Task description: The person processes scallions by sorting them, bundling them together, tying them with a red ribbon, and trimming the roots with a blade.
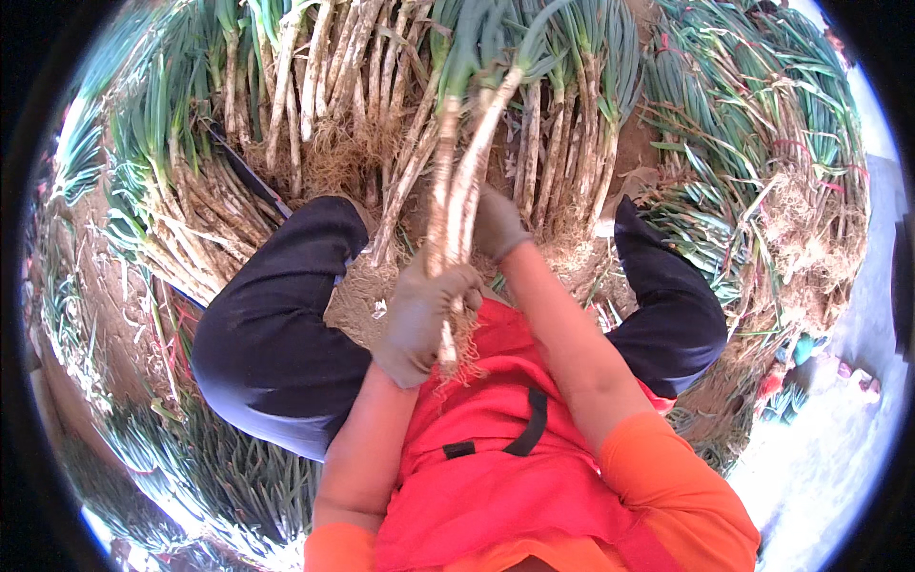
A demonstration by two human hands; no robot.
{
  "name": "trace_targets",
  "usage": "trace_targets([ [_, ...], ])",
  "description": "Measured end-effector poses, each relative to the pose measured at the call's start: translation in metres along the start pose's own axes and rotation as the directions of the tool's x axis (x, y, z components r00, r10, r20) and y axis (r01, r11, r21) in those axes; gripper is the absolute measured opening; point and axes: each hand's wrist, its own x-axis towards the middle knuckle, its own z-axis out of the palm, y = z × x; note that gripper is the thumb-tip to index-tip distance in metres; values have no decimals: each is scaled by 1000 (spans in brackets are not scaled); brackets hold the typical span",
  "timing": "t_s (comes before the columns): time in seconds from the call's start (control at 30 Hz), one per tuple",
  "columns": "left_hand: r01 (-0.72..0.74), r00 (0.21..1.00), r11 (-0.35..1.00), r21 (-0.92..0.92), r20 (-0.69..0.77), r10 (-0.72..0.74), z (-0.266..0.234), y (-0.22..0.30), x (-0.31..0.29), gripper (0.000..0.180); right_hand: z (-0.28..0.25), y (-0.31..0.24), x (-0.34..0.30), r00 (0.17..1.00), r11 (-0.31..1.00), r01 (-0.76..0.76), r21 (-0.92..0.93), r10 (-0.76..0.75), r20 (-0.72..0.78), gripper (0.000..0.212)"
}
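Note:
My left hand (419,319), in a grey-brown glove, is closed round the lower ends of a few long green onions (462,181). Their pale, soil-streaked stalks stand up in front of me, green leaves pointing away and stringy roots hanging below the fist. Just behind the stalks, on their right side, is my gloved right hand (499,224); its fingers are hidden by the stalks, so their grip cannot be made out. A thinner onion stalk (405,186) leans just left of the held ones.
Upright green onions (353,57) form a row ahead, with more bundles (572,143) right of centre. Others slant at the left (191,219). Tied bunches (762,162) are piled at the right. My dark-trousered knees (286,315) flank the soil. Leafy bunches (219,477) lie at lower left.

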Motion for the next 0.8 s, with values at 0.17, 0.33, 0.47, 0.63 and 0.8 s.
trace_targets([
  [0.17, -96, 994, 869, -485, -10, 105, -12, 59, -16, 30, 61, 73, 35, 880, 411, -129, -902, -371, -295, 62],
  [0.33, -47, 945, 680, -732, 189, 268, -10, 108, -8, 38, 36, 98, 93, 940, 111, -211, -971, -249, -233, 63],
  [0.47, -87, 948, 703, -706, 157, 276, -17, 95, -8, 49, 1, 73, 64, 935, 581, -104, -807, -221, -279, 36],
  [0.63, -183, 981, 835, -519, -48, 186, -20, 61, 7, 36, -37, 10, -6, 992, 986, -92, -140, 79, -95, 21],
  [0.8, -58, 992, 994, -89, -120, 47, -12, 2, 44, 35, 41, -50, -75, 999, 961, 4, -275, 9, 45, 40],
])
